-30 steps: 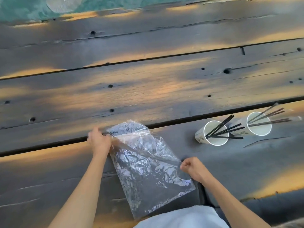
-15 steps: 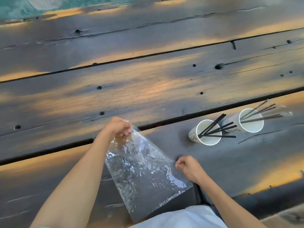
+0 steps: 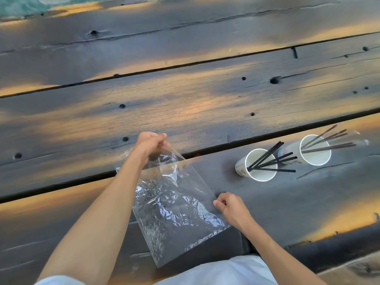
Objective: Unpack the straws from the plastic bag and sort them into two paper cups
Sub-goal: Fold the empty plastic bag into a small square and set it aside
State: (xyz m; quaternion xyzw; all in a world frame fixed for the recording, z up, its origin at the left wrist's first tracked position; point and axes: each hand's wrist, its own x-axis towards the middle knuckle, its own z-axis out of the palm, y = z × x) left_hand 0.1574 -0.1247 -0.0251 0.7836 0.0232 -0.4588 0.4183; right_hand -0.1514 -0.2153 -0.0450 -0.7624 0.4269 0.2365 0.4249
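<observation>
Clearly my left hand (image 3: 151,144) pinches the flimsy, slippery plastic bag (image 3: 176,204) by its top corner; my right hand (image 3: 230,208) grips its edge.

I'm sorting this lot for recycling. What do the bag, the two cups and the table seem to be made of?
The bag looks like thin clear plastic film: see-through, crinkled, with glossy highlights. The cups look like paper: matte white inside, a faint print outside, a thin rim; any lining can't be told. The table looks like dark weathered wood: grain, cracks, knot holes, gaps between planks.
</observation>
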